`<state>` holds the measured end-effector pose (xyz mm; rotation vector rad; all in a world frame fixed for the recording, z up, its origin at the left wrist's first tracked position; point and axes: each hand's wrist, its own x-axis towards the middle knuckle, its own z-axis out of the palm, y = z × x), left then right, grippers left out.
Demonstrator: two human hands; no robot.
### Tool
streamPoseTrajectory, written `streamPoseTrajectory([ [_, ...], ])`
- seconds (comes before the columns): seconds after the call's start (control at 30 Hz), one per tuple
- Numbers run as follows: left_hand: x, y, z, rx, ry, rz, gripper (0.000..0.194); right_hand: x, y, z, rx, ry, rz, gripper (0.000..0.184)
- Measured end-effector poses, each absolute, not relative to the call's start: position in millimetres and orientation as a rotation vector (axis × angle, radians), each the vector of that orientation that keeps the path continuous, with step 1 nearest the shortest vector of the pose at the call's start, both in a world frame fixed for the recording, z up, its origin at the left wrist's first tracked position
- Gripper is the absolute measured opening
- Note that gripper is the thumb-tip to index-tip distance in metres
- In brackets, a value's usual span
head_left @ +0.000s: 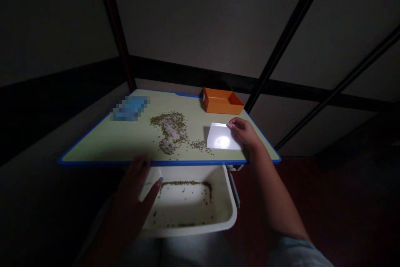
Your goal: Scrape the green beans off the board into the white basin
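Observation:
On the pale green table [103, 144] lies a spread of small green and pale grains [171, 131], with a thin trail of them running right. My right hand [243, 131] pinches the upper right edge of a white plastic scraper [220, 135], a flat sheet tilted on the tabletop beside that trail. A bright glare covers part of it. My left hand [137, 188] is in shadow at the table's front edge, fingers apart, over the left side of a white basin [230, 217]. Grains gather along the basin's far inner edge and dot its bottom.
An orange open box [223, 106] stands at the table's back right. A blurred-out blue item [129, 108] lies at the back left. Walls with dark strips rise behind the table, and a reddish floor [259, 213] shows at right.

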<state>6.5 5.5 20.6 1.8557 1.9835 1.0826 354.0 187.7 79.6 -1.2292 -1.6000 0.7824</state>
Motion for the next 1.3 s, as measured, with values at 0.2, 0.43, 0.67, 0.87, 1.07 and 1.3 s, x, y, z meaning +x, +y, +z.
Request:
streamPoseTrajectory([
  [0.2,7,6,21,1.861,1.962,1.106,0.077,357,190,78,-1.19,-1.658,0.769,0.03],
  [0.43,7,6,23,1.854,1.957,1.092,0.074,360,196,73,-1.2,-1.661,0.709,0.031],
  [0.67,7,5,24,1.865,1.958,1.085,0.07,354,195,73,-1.199,-1.642,0.69,0.033],
  [0.87,6,6,23,1.866,1.989,1.084,0.076,350,190,79,-1.19,-1.652,0.74,0.032],
  [1.07,7,7,23,1.886,2.006,1.029,0.074,348,190,79,-1.178,-1.647,0.768,0.035],
  [1.3,6,6,18,1.908,2.013,1.046,0.071,349,189,79,-1.178,-1.635,0.79,0.037],
])
